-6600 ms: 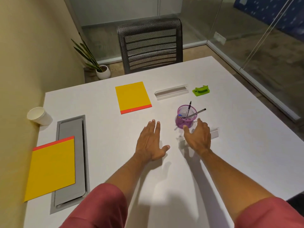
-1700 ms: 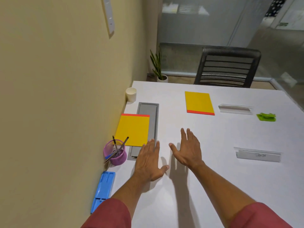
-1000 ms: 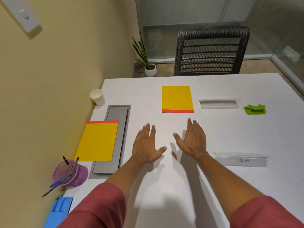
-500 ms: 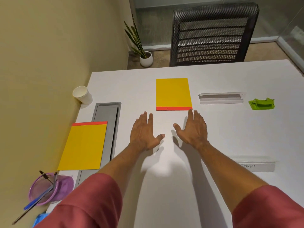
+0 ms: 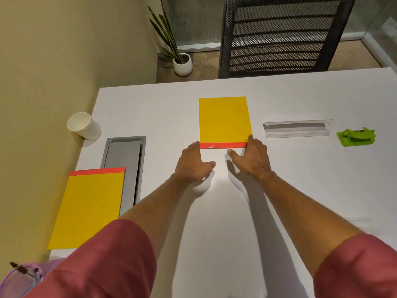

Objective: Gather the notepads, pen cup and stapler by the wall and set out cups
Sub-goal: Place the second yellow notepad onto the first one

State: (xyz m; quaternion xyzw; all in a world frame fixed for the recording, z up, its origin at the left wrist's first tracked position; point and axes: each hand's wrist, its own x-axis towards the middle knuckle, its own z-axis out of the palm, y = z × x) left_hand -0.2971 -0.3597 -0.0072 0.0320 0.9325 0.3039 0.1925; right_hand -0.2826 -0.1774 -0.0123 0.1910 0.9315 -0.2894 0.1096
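Observation:
A yellow notepad with a red strip [image 5: 224, 120] lies in the middle of the white table [image 5: 300, 186]. My left hand [image 5: 193, 164] and my right hand [image 5: 251, 160] rest flat with fingers spread, fingertips touching the pad's two near corners. A second yellow notepad [image 5: 90, 208] lies by the wall at the left, partly over a grey cable hatch [image 5: 125, 158]. The purple pen cup [image 5: 19, 280] shows at the bottom left, half hidden by my sleeve. A white paper cup [image 5: 82, 125] stands by the wall. A green stapler [image 5: 356, 137] sits at the far right.
A clear name-plate holder [image 5: 297, 129] lies between the middle notepad and the stapler. A black mesh chair [image 5: 277, 37] stands at the table's far edge. A potted plant [image 5: 182, 63] is on the floor by the yellow wall [image 5: 53, 61].
Both hands have slid forward across the table and now touch the near corners of the middle notepad. The view has tilted down and closer; the pen cup has slipped to the frame's corner.

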